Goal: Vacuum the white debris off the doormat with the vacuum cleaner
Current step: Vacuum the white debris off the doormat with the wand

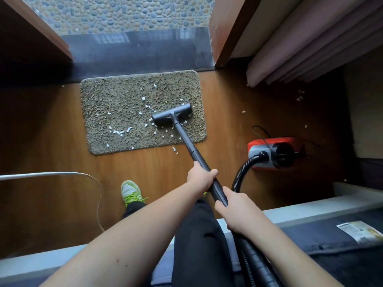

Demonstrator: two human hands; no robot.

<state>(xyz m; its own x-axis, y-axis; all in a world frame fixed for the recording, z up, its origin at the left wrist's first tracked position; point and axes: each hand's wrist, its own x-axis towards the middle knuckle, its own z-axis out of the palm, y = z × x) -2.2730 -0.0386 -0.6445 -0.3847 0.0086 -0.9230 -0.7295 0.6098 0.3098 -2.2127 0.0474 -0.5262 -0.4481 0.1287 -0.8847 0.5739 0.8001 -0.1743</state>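
Left hand (202, 176) grips the wand (186, 139) ahead of the right hand (230, 206), which also clasps it. The vacuum head (171, 117) rests on the doormat (116, 112), right of centre, among the white debris (119, 131). Recommended: keep the head flat, work slow overlapping strokes leftward, avoid scattering scraps onto the floor (62, 162).

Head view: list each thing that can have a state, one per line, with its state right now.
Doormat: flat on the wood floor, white debris scattered on it.
Vacuum head: resting on the doormat's right part.
Wand: gripped by both hands.
Left hand: curled round the wand, farther down it.
Right hand: curled round the wand's upper end.
Vacuum cleaner: on the floor, hose attached.
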